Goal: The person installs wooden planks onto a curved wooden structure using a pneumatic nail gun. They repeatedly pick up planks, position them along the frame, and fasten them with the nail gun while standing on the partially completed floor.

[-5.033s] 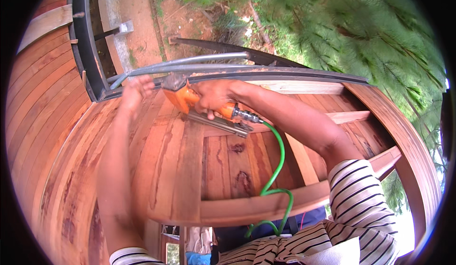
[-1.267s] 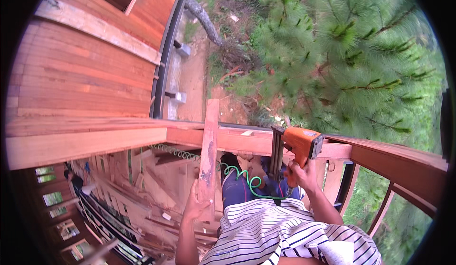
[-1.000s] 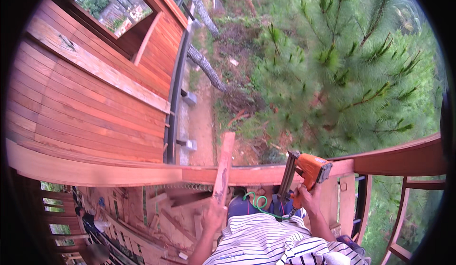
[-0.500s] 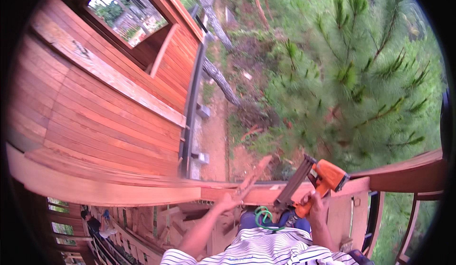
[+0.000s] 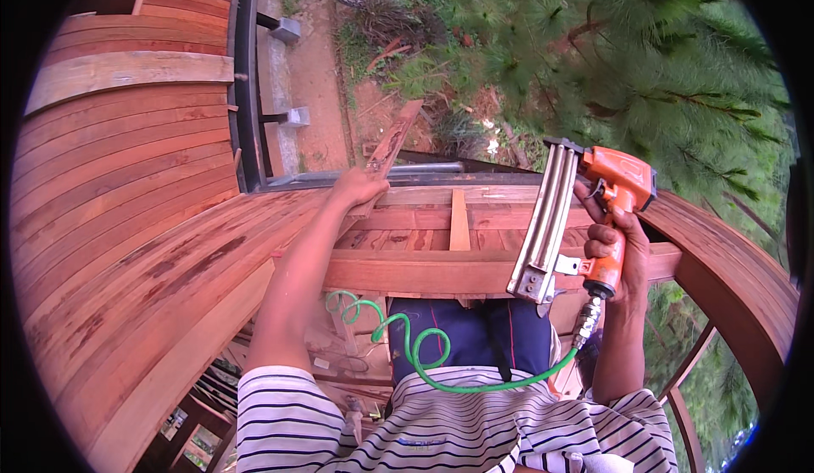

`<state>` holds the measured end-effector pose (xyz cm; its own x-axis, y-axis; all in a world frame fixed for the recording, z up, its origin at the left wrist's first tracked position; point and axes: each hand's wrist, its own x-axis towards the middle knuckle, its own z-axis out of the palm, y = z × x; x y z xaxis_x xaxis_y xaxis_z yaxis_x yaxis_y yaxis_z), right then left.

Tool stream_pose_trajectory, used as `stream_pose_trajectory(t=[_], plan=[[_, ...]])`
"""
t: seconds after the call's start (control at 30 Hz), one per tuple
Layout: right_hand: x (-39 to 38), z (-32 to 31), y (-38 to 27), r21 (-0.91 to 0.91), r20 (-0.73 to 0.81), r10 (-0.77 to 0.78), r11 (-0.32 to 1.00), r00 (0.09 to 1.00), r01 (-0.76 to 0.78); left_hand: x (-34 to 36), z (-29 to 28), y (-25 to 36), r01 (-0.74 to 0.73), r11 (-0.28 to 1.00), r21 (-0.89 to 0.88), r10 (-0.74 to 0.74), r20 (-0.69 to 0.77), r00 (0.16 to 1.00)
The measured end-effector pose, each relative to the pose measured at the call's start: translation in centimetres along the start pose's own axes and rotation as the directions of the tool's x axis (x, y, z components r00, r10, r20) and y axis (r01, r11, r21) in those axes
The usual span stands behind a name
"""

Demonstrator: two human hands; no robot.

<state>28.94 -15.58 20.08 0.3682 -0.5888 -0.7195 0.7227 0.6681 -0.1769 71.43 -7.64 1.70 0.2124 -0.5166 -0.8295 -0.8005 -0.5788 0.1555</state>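
My right hand [image 5: 623,244] is wrapped round the handle of an orange nail gun [image 5: 617,167], raised above the wooden rail in front of me. Its long silver magazine slants down to the left of the grip. A green coiled air hose [image 5: 437,386] runs from the metal coupling at the handle's base across my lap. My left hand [image 5: 360,188] is closed on a rough reddish wood strip [image 5: 392,140] at the rail's far side. The strip points away and slightly right, its far end free; part of its near end is hidden by my hand.
A wooden frame with a front beam [image 5: 407,271] and a short crosspiece [image 5: 459,218] lies before my legs. Plank cladding [image 5: 144,142] rises at the left. Beyond the edge are a dirt path [image 5: 318,74] below and pine branches [image 5: 627,57].
My view has tipped down and closer to the rail. The nail gun has risen and turned more upright in my right hand. My left hand, still on the wood strip, has reached farther forward.
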Motion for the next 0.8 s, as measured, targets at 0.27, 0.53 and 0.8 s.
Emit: stream_pose_trajectory(t=[0.27,0.53,0.8], plan=[[4.8,-2.7,3.0,-0.255,-0.136,-0.221,0.95,0.966,0.181,4.3,9.3,-3.1,-0.158,0.922,0.354,-0.017,0.444,0.896],[7.8,-2.4,7.1,-0.4,-0.18,-0.207,0.909,0.962,0.121,2.6,7.6,-1.8,-0.208,0.889,0.408,-0.081,0.587,0.805],[7.9,-0.1,8.3,-0.509,-0.205,-0.198,0.858,0.959,0.068,0.6,2.9,-3.4,-0.206,0.927,0.313,0.007,0.537,0.844]])
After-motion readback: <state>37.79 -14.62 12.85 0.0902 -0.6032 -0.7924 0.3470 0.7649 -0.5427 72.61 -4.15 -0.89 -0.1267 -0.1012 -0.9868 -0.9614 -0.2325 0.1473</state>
